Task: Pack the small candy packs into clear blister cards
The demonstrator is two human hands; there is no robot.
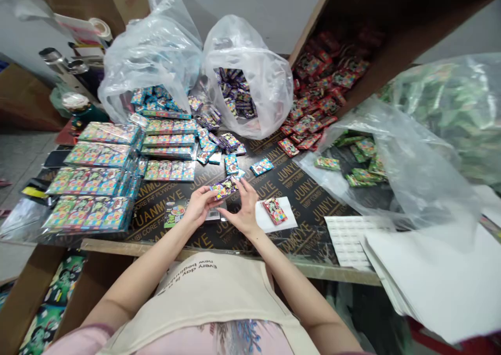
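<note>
My left hand (201,203) is closed on a small purple printed packet (224,189), which it holds above the table by its left end. My right hand (245,209) has its fingertips at the packet's right end, with the thumb spread apart below. Beneath my hands lies a clear printed sleeve (176,214), partly covered by my left hand. To the right, a red packet (275,210) rests on a white card (289,216). Just beyond my hands are a blue packet (261,166) and another upright-lying blue packet (231,164).
Stacks of filled multi-colour packs (90,182) stand left. Plastic bags of blue (151,47) and purple packets (270,83) stand behind. A tilted carton (376,57) spills red packets; a bag (395,135) holds green ones. A sticker sheet (348,240) and white sheets (438,282) lie right.
</note>
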